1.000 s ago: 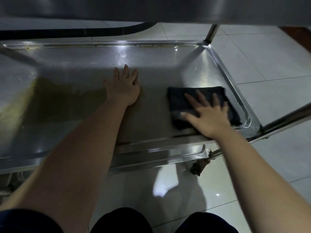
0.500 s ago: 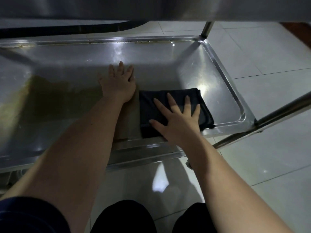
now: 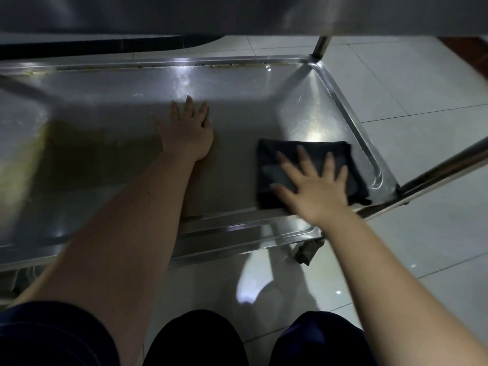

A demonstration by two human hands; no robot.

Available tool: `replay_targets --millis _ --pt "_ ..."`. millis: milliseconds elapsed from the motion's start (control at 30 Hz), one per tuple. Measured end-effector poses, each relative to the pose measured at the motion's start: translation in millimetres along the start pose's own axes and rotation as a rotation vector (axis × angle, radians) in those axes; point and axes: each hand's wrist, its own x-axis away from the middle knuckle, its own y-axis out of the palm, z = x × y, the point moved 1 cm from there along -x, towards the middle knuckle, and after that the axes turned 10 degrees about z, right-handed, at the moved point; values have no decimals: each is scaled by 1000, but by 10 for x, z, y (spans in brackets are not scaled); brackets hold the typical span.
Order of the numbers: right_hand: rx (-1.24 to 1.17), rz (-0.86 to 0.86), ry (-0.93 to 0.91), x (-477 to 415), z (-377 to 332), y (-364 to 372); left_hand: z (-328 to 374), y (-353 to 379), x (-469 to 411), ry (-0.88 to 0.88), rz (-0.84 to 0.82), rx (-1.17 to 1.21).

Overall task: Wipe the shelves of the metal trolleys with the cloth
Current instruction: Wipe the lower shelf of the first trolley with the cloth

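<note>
Right grip [image 3: 317, 192] flat and unclenched atop dark cloth [image 3: 318, 153]; left grip [image 3: 187, 133] likewise flat on trolley shelf [image 3: 250, 101]

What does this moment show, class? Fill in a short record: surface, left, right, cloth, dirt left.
surface: metal trolley shelf, rimmed, below another metal surface
left: left hand flat on the shelf, fingers straight
right: right hand spread, pressing on the cloth
cloth: dark cloth, folded, near the shelf's right end
dirt left: yellowish smear on the left part; grime along the far rim
</note>
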Motion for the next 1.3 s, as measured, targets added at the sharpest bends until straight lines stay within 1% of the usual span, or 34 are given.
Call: replay_targets --millis 100,167,233,367,467,533,600,733,800,900,1033,1167,1300 --pt "-41 5 -120 96 -481 21 -19 5 0 6 -2 22" --pt "-75 6 -134 70 -442 18 -23 5 0 10 -6 31" --pt "-85 -1 -104 -17 -161 11 -11 -1 4 6 -3 29" --pt "-84 -45 111 -200 601 -32 5 -16 -1 -1 1 34" --pt "-47 -30 151 -243 820 -45 -1 -16 -4 -1 1 34" --pt "-33 -34 144 -220 717 -45 -6 -14 -5 -3 -2 29" --pt "-38 -49 91 -170 485 -34 -6 -8 -4 1 0 23" --pt "-31 -32 -149 -139 -106 27 -42 11 -15 2 4 66" --pt "-39 -11 -206 -310 -269 39 -57 25 -25 16 -5 71" --pt "-50 14 -199 -780 -370 47 -70 41 -49 16 3 88" --pt "-26 79 -174 -1488 -562 50 -32 38 -70 10 32 35" --pt "-48 70 -158 -2095 -772 4 -21 59 -64 21 48 13" --pt "-76 70 -142 -2418 -912 -35 -5 66 -54 8 60 16"
